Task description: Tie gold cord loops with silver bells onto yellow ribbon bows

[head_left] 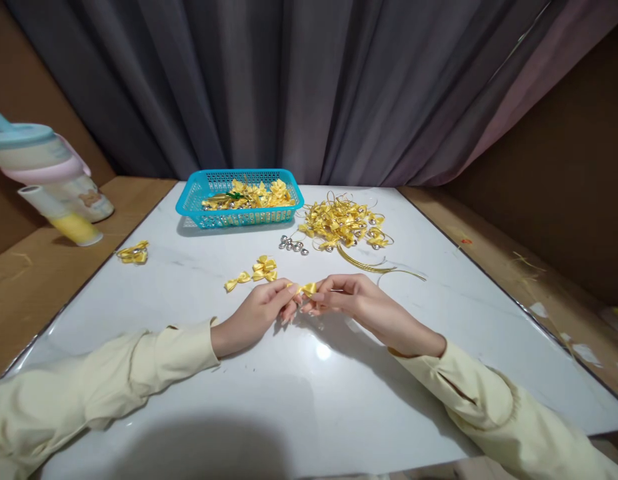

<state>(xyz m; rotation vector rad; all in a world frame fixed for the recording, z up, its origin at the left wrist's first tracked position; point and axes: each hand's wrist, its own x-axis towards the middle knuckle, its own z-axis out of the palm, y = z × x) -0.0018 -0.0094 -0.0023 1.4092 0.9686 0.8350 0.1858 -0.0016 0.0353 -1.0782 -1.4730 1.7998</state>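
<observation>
My left hand (256, 313) and my right hand (353, 303) meet over the middle of the white table (299, 393). Both pinch one small yellow ribbon bow (307, 289) between their fingertips, just above the tabletop. Each wrist rests on the table in a pale yellow sleeve. A few loose yellow bows (259, 270) lie just beyond my left hand.
A blue plastic basket (193, 193) with yellow bows stands at the back. To its right lies a heap of bows with gold cords (341, 223), small silver bells (293, 245) and loose gold cords (379, 267). One bow (133, 253) lies at the left edge. A pastel drinking bottle (43, 173) stands far left.
</observation>
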